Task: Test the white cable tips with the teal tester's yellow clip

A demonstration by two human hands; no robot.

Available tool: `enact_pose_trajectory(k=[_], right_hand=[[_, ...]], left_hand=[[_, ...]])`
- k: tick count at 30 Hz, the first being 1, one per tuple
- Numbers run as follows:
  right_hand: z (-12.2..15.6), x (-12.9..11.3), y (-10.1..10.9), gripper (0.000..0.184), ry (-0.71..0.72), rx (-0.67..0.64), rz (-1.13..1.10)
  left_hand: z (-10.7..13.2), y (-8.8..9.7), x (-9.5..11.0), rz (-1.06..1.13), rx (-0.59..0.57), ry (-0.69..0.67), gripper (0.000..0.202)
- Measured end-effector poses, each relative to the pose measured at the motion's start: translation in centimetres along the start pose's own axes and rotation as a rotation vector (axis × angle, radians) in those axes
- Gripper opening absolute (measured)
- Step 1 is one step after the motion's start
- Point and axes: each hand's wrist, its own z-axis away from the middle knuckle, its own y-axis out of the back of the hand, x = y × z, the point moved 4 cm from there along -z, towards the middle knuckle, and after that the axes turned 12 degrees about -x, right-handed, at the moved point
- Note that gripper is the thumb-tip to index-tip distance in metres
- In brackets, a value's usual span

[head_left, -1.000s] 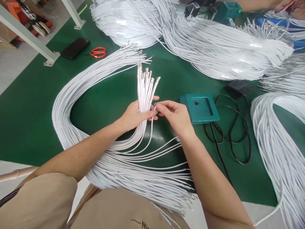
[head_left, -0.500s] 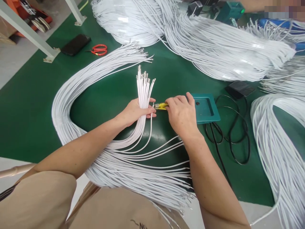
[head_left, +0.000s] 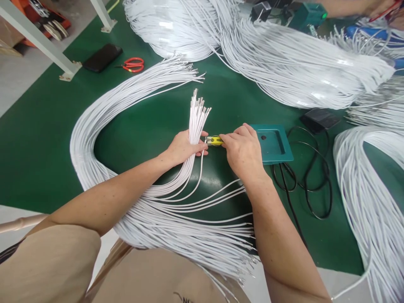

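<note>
My left hand (head_left: 184,147) is closed around a bunch of white cables (head_left: 198,118), held upright with their stripped metal ends fanned out at the top. My right hand (head_left: 243,149) grips a small yellow tool (head_left: 215,140) whose tip meets a single white cable end right beside my left thumb. The cables run down from my left hand into a big white loop (head_left: 94,126) lying on the green mat (head_left: 47,139) and fanning out towards my lap.
A teal block with a recess (head_left: 274,143) sits just right of my right hand, with black cords (head_left: 312,185) coiled beside it. Large white cable bundles (head_left: 299,67) fill the back and right. Red scissors (head_left: 132,65) and a black phone (head_left: 102,57) lie back left. Another person's arm (head_left: 347,7) shows top right.
My right hand went from pinching a loose cable end with bare fingers to gripping the yellow tool against it. The bunch in my left hand shifted slightly right and tilted.
</note>
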Motion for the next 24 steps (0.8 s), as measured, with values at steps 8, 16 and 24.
enact_pose_trajectory(k=[8,16,24], right_hand=[[0.1,0.1,0.3,0.031,0.014,0.009,-0.03],[1.5,2.9,0.6,0.041,-0.399,0.108,0.026],[1.1,0.9,2.4,0.029,-0.128,0.159,-0.243]], left_hand=[[-0.2,0.0,-0.2,-0.023,0.008,0.004,0.044],[0.0,0.2,-0.4,0.08,-0.02,0.071,0.047],[0.8,1.2,0.8,0.137,0.011,-0.018,0.05]])
